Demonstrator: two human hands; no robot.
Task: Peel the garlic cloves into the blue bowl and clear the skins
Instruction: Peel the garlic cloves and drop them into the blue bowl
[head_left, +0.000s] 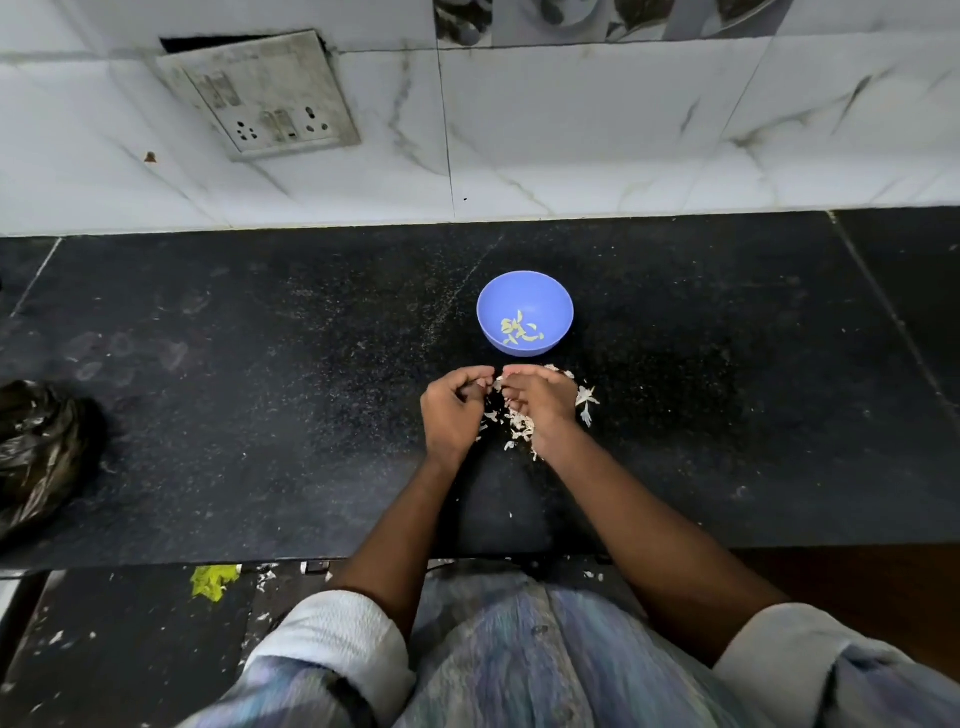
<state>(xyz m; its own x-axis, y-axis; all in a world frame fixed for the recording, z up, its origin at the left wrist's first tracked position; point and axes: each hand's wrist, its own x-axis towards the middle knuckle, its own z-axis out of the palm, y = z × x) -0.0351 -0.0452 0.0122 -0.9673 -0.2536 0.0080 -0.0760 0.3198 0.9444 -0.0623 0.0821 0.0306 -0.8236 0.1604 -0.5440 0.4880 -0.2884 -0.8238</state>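
A blue bowl (524, 296) stands on the black counter and holds several pale peeled garlic cloves (519, 330). Just in front of it my left hand (453, 410) and my right hand (540, 402) meet with fingertips together, curled around a small white garlic clove (497, 383) that is mostly hidden by the fingers. A heap of white garlic skins (519, 423) lies on the counter under and to the right of my right hand.
A crumpled black plastic bag (41, 452) sits at the counter's left edge. The tiled wall with a switchboard (265, 98) rises behind. The counter's front edge (208, 558) runs below my forearms; scraps and a yellow-green bit (213, 581) lie on the floor.
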